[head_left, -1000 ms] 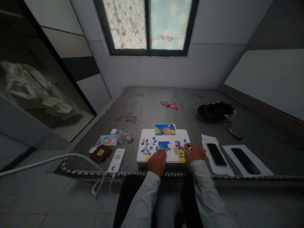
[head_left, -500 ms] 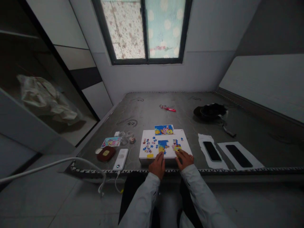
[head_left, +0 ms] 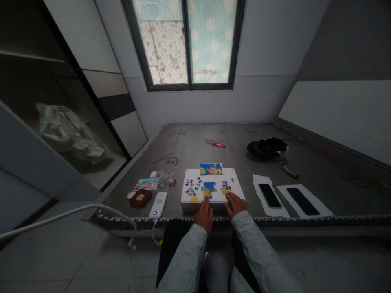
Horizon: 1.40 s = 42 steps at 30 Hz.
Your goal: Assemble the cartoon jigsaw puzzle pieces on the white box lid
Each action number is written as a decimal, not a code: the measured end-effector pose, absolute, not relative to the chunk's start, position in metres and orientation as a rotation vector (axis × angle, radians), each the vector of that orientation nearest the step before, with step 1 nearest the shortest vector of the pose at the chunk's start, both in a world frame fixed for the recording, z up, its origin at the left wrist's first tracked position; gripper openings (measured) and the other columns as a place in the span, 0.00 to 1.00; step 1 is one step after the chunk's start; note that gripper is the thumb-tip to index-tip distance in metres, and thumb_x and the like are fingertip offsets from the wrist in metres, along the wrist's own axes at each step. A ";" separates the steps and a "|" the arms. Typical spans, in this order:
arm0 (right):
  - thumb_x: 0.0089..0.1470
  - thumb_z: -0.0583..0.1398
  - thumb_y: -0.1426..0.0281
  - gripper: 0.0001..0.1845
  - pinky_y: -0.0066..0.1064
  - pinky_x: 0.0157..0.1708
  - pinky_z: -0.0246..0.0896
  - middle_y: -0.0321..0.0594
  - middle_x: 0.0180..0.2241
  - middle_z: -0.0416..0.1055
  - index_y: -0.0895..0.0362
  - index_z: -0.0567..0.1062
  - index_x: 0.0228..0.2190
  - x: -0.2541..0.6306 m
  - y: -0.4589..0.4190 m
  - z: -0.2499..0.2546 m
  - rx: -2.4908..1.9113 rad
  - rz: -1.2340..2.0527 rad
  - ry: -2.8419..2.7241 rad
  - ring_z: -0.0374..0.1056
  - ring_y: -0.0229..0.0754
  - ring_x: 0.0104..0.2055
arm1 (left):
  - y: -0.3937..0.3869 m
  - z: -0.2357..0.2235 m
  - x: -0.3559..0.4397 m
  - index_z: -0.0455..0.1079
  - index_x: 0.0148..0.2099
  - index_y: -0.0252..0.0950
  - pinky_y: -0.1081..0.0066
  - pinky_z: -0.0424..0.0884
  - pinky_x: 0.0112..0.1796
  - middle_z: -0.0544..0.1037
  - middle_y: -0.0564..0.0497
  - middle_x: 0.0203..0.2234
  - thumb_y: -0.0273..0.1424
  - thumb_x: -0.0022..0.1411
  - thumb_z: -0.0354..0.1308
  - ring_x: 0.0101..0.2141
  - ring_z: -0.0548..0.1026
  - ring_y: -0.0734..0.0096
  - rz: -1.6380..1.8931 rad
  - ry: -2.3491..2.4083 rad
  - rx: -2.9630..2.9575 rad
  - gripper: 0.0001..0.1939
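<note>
A white box (head_left: 189, 195) lies flat in front of me and bears a jigsaw puzzle in parts. My left hand (head_left: 204, 215) rests at the box's front edge, fingers stretched out, tips touching the bottom of a joined blue-and-yellow puzzle section (head_left: 209, 188). To its right, my right hand (head_left: 236, 204) lies with fingers extended and thumb apart, fingertips on a smaller joined section (head_left: 225, 186) with pink and yellow figures. A narrow gap separates the two sections. Loose puzzle pieces (head_left: 192, 188) are scattered on the box's left side. A picture card (head_left: 210, 169) lies at the back edge.
On the left are a white power bank (head_left: 159, 204) with a cable, a brown pouch (head_left: 140, 198) and another picture card (head_left: 146, 184). Two phones (head_left: 270, 195) lie on white sheets at right. Behind are a black cap (head_left: 269, 147) and a red item (head_left: 216, 144).
The camera view has shifted slightly, so the whole scene sits a little lower. Both hands stay at the puzzle sections with little visible movement.
</note>
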State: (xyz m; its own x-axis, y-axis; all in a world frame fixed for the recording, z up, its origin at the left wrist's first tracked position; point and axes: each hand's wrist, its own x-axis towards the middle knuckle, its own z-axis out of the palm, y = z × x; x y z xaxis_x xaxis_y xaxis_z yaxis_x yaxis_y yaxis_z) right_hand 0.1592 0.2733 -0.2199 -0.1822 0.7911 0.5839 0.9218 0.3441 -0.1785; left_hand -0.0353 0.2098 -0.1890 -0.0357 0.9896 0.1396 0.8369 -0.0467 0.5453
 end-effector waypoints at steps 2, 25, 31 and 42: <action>0.59 0.54 0.63 0.22 0.41 0.48 0.46 0.43 0.56 0.70 0.51 0.72 0.53 0.161 0.273 -0.221 -1.505 -0.308 -2.002 0.64 0.49 0.54 | 0.209 -0.191 -0.035 0.38 0.72 0.50 0.67 0.74 0.47 0.53 0.52 0.68 0.33 0.69 0.44 0.51 0.74 0.66 0.726 1.953 1.954 0.33; 0.60 0.53 0.65 0.18 0.44 0.49 0.40 0.43 0.52 0.73 0.51 0.75 0.49 0.158 0.273 -0.220 -1.534 -0.281 -1.910 0.66 0.47 0.51 | 0.208 -0.188 -0.028 0.34 0.72 0.50 0.63 0.77 0.41 0.48 0.50 0.69 0.35 0.69 0.44 0.44 0.78 0.64 0.605 2.018 1.958 0.34; 0.60 0.52 0.64 0.19 0.44 0.49 0.41 0.42 0.52 0.73 0.50 0.76 0.48 0.159 0.274 -0.220 -1.550 -0.283 -1.914 0.66 0.49 0.51 | 0.206 -0.182 -0.024 0.36 0.72 0.49 0.63 0.77 0.42 0.49 0.49 0.69 0.36 0.70 0.43 0.43 0.78 0.64 0.578 2.058 1.943 0.33; 0.61 0.51 0.62 0.20 0.44 0.49 0.41 0.43 0.51 0.73 0.50 0.75 0.49 0.159 0.272 -0.217 -1.571 -0.270 -1.925 0.64 0.49 0.51 | 0.207 -0.184 -0.023 0.33 0.72 0.48 0.63 0.76 0.43 0.47 0.48 0.70 0.35 0.70 0.42 0.46 0.77 0.63 0.601 2.041 1.926 0.33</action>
